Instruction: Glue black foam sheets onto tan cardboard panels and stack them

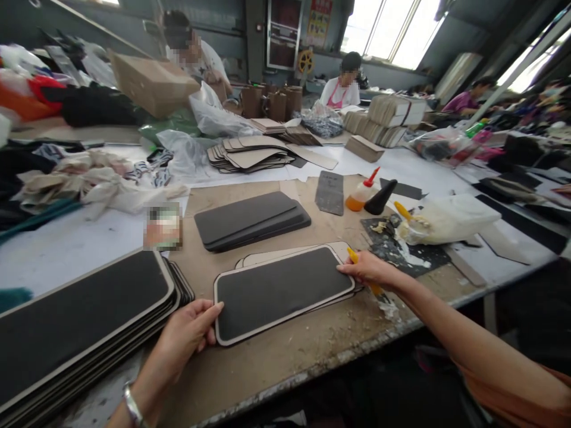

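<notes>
A cardboard panel with a black pad stuck on it (281,291) lies in front of me on a brown work board (267,356). My left hand (187,333) rests at its near left corner, thumb on the edge, fingers curled. My right hand (368,268) touches the panel's right end while gripping a yellow-handled brush (354,257). More plain cardboard panels lie stacked under the top one.
A stack of finished black-faced panels (80,321) sits at the left. Loose black pads (252,219) lie behind. A glue bottle (362,193), black cone (380,198), glue-smeared plate (401,249) and plastic bag (446,219) stand right. Other people work at the far side.
</notes>
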### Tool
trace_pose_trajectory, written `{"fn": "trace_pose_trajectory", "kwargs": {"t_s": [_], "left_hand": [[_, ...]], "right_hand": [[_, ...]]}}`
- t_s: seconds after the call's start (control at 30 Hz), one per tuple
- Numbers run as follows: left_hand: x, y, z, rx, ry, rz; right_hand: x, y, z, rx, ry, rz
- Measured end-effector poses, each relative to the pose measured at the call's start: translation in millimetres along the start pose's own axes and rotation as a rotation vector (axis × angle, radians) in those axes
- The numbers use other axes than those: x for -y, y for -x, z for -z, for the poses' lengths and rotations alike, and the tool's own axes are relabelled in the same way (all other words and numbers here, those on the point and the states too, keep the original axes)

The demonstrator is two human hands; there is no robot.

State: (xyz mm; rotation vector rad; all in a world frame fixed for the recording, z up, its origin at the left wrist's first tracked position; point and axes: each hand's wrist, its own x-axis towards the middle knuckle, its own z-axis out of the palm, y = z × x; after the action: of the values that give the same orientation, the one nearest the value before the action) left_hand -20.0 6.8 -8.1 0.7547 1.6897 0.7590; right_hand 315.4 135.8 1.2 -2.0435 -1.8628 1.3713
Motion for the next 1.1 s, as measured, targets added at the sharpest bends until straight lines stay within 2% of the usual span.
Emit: {"fn": "trace_pose_trajectory", "kwargs": {"t_s": [0.17,0.43,0.67,0.77,0.93,1.1], "left_hand": [[0.6,-1.3,-1.2,-0.009,-0.002,0.030],[21.4,-13.1,0.6,-0.062,0.009,0.015],[6.7,-1.6,-4.3,-0.069,0.055,0.006],[4.6,4.4,-6.0,-0.116,0.046,-0.076],[3.1,14.1,-2.5,-0.185,-0.023,-0.219],[-7.2,34.6,14.7,-0.298,-0.008,-0.352]], "right_hand": [[2.9,0.3,-0.8,-0.030,0.068,-0.018],[7.5,-1.2,-0.3,-0.060,0.212,0.009],[11.1,3.5,2.8,-0.102,0.273,0.063],[14.4,15.5,8.1,-0.154,0.259,0.126],[24.9,40.8,19.7,-0.329,0.268,0.233],[45.8,57.7,22.9,-0.343,0.190,0.335]]}}
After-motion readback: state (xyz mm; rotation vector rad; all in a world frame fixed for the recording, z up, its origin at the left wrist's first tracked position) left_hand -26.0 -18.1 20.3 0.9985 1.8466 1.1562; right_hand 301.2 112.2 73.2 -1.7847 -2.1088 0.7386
